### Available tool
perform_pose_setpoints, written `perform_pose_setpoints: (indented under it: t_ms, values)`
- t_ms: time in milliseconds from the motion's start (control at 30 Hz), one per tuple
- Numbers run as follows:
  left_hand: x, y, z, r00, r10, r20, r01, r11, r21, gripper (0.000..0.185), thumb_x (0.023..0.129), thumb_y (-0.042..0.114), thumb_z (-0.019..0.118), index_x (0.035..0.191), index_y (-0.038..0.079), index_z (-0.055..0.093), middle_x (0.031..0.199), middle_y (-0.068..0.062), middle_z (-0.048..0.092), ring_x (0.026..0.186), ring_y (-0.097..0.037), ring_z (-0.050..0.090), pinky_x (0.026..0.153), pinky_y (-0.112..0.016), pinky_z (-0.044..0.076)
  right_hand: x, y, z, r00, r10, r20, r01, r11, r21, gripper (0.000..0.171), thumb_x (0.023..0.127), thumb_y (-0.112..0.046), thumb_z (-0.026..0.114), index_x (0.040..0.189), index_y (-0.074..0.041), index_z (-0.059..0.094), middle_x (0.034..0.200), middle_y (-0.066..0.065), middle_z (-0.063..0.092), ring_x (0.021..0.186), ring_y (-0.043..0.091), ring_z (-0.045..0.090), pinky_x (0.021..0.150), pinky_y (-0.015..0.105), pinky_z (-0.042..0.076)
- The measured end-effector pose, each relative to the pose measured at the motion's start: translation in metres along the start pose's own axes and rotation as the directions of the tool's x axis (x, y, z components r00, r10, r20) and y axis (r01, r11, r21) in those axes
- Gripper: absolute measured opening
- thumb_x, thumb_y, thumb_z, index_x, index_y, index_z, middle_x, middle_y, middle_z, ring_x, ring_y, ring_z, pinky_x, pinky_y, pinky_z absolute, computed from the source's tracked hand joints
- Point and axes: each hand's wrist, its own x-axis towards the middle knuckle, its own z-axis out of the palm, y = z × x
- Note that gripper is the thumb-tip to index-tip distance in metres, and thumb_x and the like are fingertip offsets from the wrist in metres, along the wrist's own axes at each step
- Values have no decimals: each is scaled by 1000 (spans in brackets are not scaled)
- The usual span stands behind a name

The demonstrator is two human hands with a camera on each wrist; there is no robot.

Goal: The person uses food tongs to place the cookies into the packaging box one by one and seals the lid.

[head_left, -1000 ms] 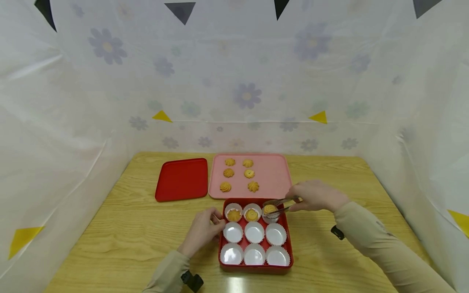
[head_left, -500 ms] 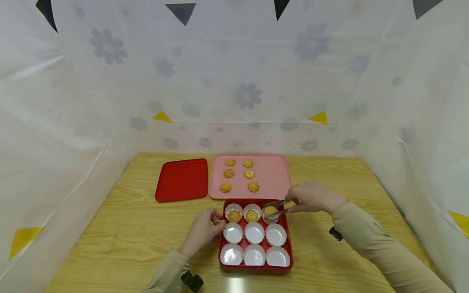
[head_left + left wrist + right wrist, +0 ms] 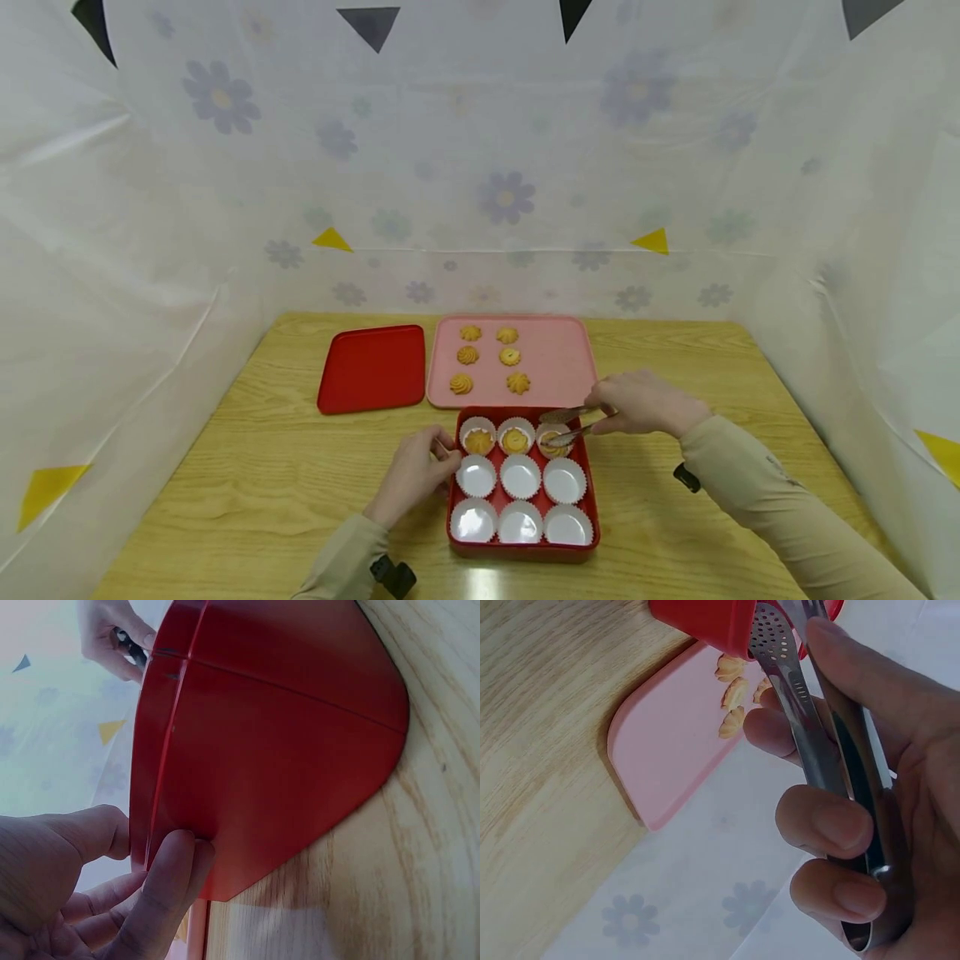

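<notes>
- The red box (image 3: 270,750) fills most of the view; its smooth outer wall faces the camera and a rounded corner points to the right.
- A faint seam runs across the wall of the red box, from upper left towards the right corner.
- The left hand (image 3: 82,892) sits at the lower left of the red box, its thumb (image 3: 169,881) pressed flat against the wall and another finger curled at the rim.
- The wooden table (image 3: 390,877) lies under and to the right of the red box, its grain showing.
- Above the red box's upper left edge, the right hand (image 3: 112,634) grips a dark, slim tool (image 3: 131,646).
- Left of the red box hangs a pale sheet with small triangles (image 3: 111,729).
</notes>
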Motion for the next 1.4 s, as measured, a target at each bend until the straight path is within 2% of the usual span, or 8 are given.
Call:
perform_pose_setpoints:
  t_ms: [267,400,567,733,867,1200,1267,1400]
  values:
    - [0,-1,0,1000,8,1,-8,1000,-8,14,88,7,68,97,0,61,77,-8,63,55,-14,63,51,-25,55,-2,10,5,1000,-18,-10,18,997,79,15,89,-36,74,99,-24,73,76,-15,59,68,1,47,60,23,38]
    - [0,-1,0,1000,15,-4,-15,1000,-6,13,87,7,68,96,0,61,76,-8,63,54,-12,62,50,-24,55,-4,19,13,1000,-11,5,10,979,206,28,92,-41,69,111,-20,73,88,-14,64,76,2,51,66,24,43]
    - [0,-1,1,1000,22,-9,-22,1000,6,13,87,8,68,96,0,61,76,-8,63,53,-12,61,49,-23,54,-5,31,31,999,-27,-38,41,908,416,41,95,-42,66,122,-11,70,110,1,72,92,9,60,77,30,52]
    - [0,-1,0,1000,28,-13,-28,1000,10,13,87,7,68,96,0,62,75,-8,63,53,-13,62,49,-23,53,-4,35,47,993,14,-119,55,830,556,36,97,-33,66,121,-6,70,106,5,72,85,10,59,71,25,50]
    - [0,0,0,1000,26,-11,-26,1000,3,13,87,7,68,95,-1,61,75,-8,63,54,-14,63,49,-23,53,-3,35,56,982,94,-164,23,800,599,42,98,-31,64,128,-2,66,110,9,71,83,7,57,68,21,49]
    - [0,0,0,999,31,-16,-31,999,9,14,87,7,68,95,-1,61,76,-9,64,54,-15,63,49,-22,53,15,33,60,954,203,-220,-53,838,543,41,97,-34,66,125,-4,68,97,2,70,79,12,53,66,23,43]
    - [0,0,0,999,33,-14,-33,999,9,14,87,7,68,96,-1,61,76,-9,64,54,-16,64,49,-23,54,18,34,57,955,207,-214,-64,846,530,40,96,-32,67,124,-3,68,93,4,69,77,14,52,64,24,42]
    - [-1,0,0,999,37,-12,-36,999,7,13,87,7,68,96,-1,61,75,-9,64,54,-16,65,49,-22,53,26,37,51,958,207,-200,-94,881,463,43,95,-31,68,126,-1,67,103,13,72,82,16,56,68,29,44]
